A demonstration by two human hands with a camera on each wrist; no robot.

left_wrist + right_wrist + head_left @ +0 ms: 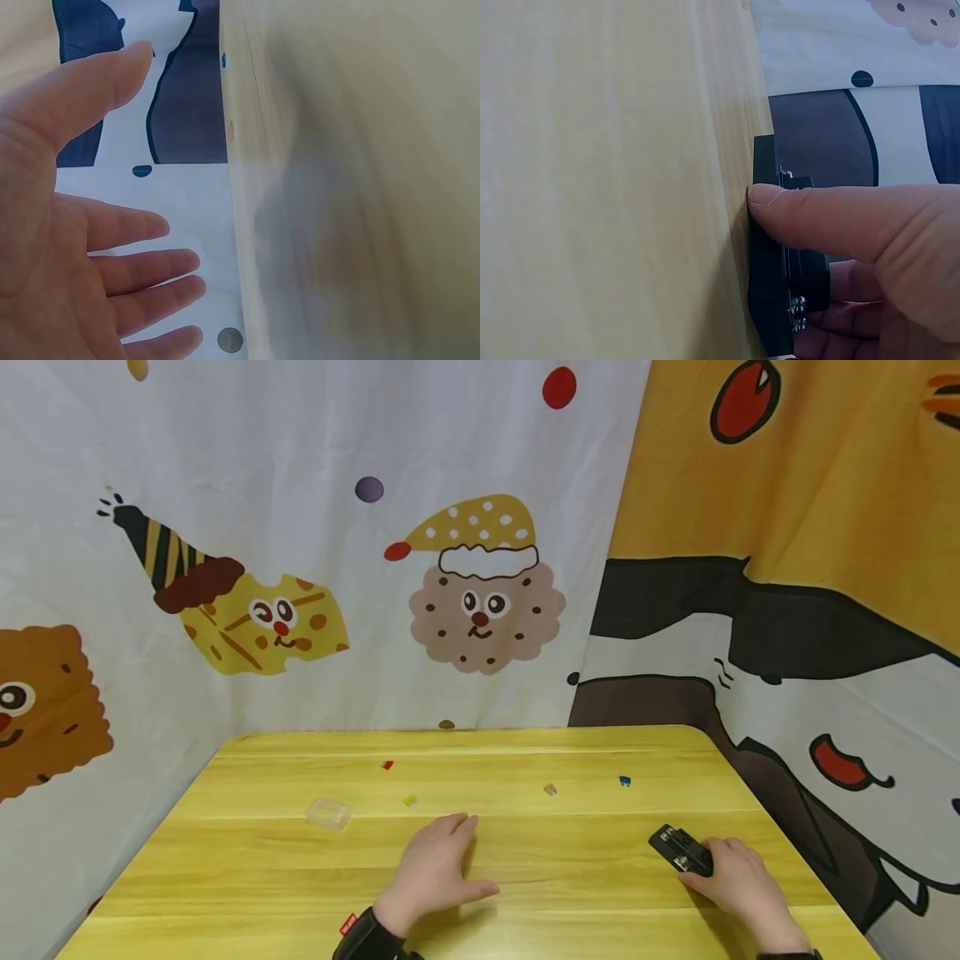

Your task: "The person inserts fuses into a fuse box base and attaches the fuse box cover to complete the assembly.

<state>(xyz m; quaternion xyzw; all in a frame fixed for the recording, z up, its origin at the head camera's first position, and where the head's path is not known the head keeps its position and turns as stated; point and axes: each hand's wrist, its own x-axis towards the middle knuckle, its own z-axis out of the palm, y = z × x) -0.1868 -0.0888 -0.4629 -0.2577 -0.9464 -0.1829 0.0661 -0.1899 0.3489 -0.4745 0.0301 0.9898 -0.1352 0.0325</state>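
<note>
At the right of the table, my right hand (pixel 742 881) grips a black hole punch (pixel 681 850) with two bright metal parts on top. In the right wrist view the thumb (pixel 817 217) presses one side of the hole punch (pixel 769 277), the other fingers are behind it, and metal coils show near its lower end. My left hand (pixel 435 868) is held over the middle of the table, fingers spread and holding nothing. Its palm and separate fingers (pixel 150 270) show in the left wrist view. Nearest to it are a small yellow-green piece (pixel 410 801) and a clear plastic box (pixel 328 814).
A wood-grain table (pixel 525 860) stands against a cartoon-print curtain (pixel 300 443). Toward its far side lie a small red piece (pixel 387 765), a small tan piece (pixel 551 790) and a small blue piece (pixel 625 781), spread well apart.
</note>
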